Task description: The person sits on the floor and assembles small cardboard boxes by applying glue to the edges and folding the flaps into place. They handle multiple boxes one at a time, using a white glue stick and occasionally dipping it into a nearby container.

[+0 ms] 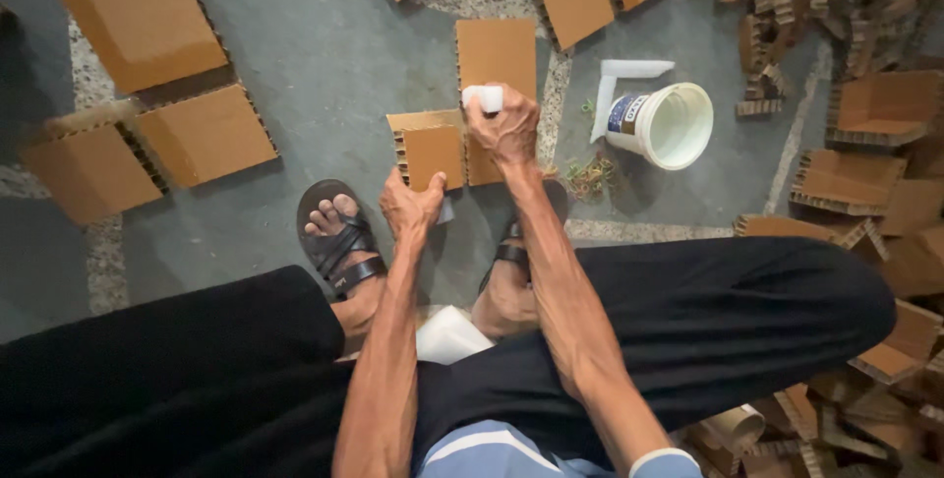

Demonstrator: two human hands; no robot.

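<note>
While the person sits low with knees spread over the grey floor [324, 75], both hands work on cardboard pieces just ahead of the sandalled feet. The left hand [411, 205] is closed in a pinch on the lower edge of a small cardboard square [433, 151], thumb and fingers clamped on it so that it stands against a second honeycomb-edged piece [421, 122] behind. The right hand [506, 129] is curled shut around a small white block [483, 97], which shows above the knuckles, and it hovers over a taller cardboard panel [497, 55] lying flat on the floor; whether the block touches the panel cannot be told. Just right of that hand lies a tangle of rubber bands [590, 178], and beyond it a white bucket [674, 124], tipped toward the camera, with a white strip [619, 80] beside it. More cardboard squares [202, 134] lie scattered to the left, and a heap of honeycomb offcuts [846, 6] fills the upper right. A white sheet [450, 337] rests between the legs.
</note>
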